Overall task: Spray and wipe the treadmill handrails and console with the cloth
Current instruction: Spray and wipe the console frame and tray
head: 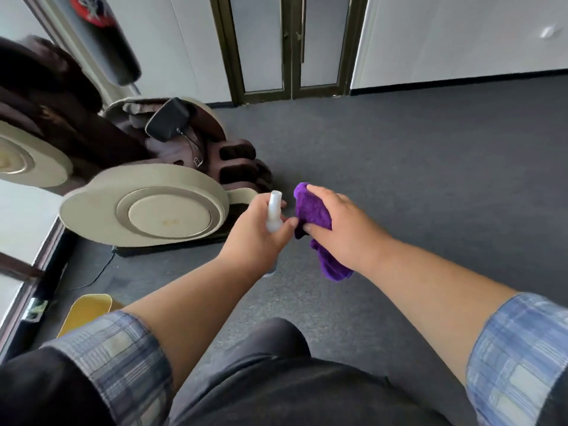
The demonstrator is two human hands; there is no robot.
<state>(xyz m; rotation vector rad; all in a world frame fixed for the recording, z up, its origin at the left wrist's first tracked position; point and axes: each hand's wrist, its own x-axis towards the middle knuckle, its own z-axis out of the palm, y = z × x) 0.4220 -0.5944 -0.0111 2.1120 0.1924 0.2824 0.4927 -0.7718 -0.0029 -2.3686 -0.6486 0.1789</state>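
Left hand point(261, 232) grips a translucent plastic spray bottle point(273, 215) by its neck. Right hand point(341, 229) clutches a plush purple cloth point(312, 212), bunched, above grey carpet point(399, 164).

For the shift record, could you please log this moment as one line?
left hand: grips spray bottle | right hand: holds purple cloth | treadmill: not in view | wiping: not started
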